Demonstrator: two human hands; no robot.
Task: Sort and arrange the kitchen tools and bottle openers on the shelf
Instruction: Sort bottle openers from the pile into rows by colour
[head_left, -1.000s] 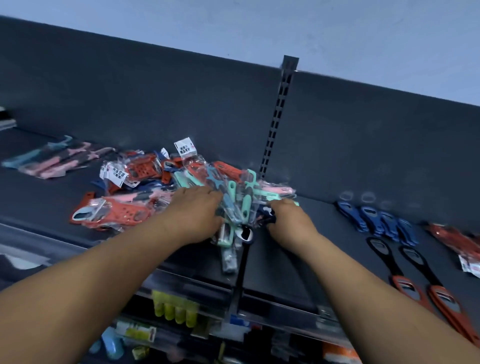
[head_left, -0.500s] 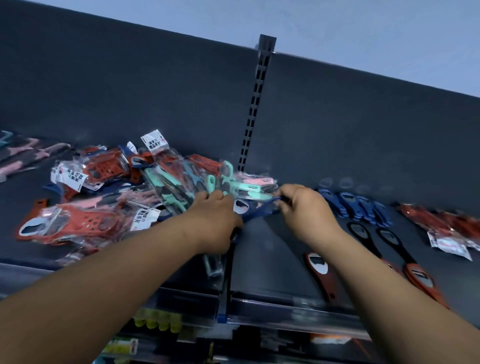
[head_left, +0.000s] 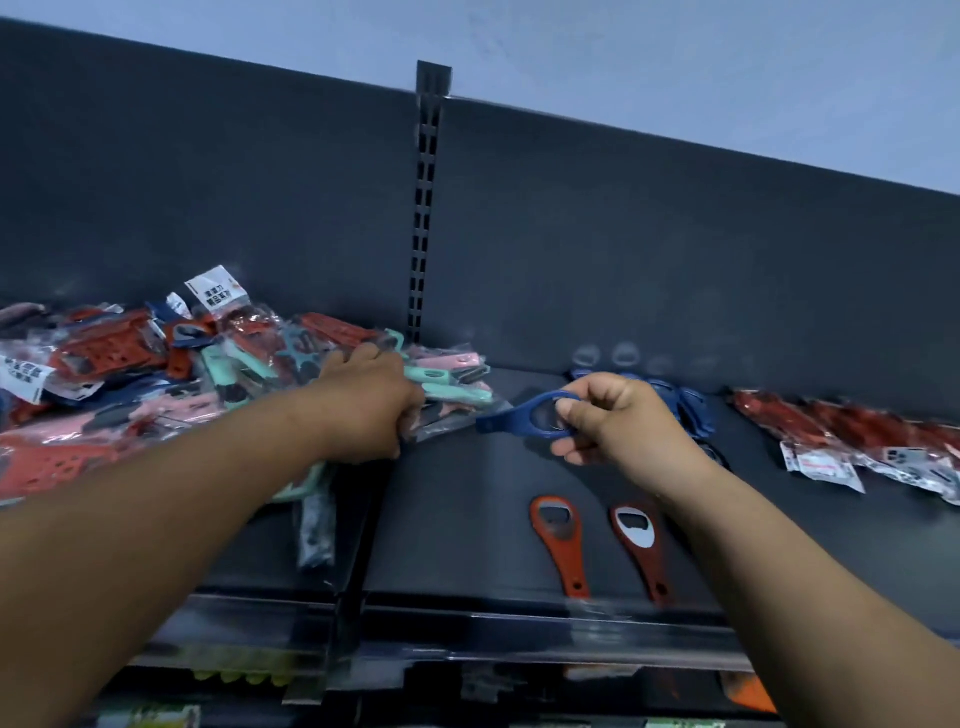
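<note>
My right hand (head_left: 623, 426) pinches the blue opener (head_left: 498, 423); my left hand (head_left: 363, 405) clutches the packet pile (head_left: 130, 405). Tugging could spill packets below its fingers (head_left: 358, 359).

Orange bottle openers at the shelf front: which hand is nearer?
Right. The right hand, pinching a blue opener, is just behind the orange bottle openers; the left hand is on the packaged pile, farther to their left.
</note>
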